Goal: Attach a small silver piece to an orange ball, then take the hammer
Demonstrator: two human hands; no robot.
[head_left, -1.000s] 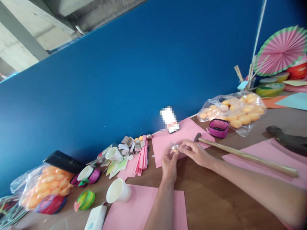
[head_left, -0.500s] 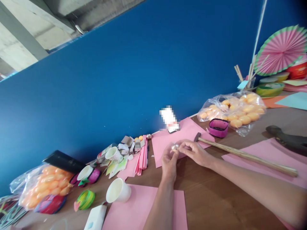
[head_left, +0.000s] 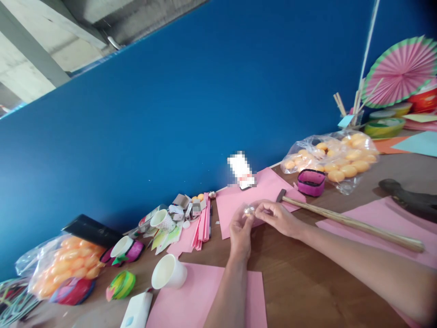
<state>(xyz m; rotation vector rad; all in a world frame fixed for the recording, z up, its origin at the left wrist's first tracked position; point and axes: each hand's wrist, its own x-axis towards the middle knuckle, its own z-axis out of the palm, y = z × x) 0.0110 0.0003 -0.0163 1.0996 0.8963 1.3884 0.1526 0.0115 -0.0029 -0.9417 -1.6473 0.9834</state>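
Note:
Both my hands meet over the wooden table [head_left: 300, 287], just above a pink paper sheet [head_left: 239, 200]. My left hand [head_left: 241, 232] pinches a small shiny round object [head_left: 249, 210] at its fingertips. My right hand [head_left: 278, 217] has its fingers closed on the same small object from the right. What the object is I cannot make out. A hammer with a long wooden handle [head_left: 348, 222] lies on the table just right of my right hand.
Bags of orange balls lie at the far right [head_left: 336, 159] and near left [head_left: 59, 269]. A white paper cup [head_left: 168, 272], a purple box [head_left: 310, 182], pink sheets [head_left: 201, 296], folded paper scraps [head_left: 184, 209] and a pink paper fan [head_left: 401, 70] surround the hands. A blue wall stands behind.

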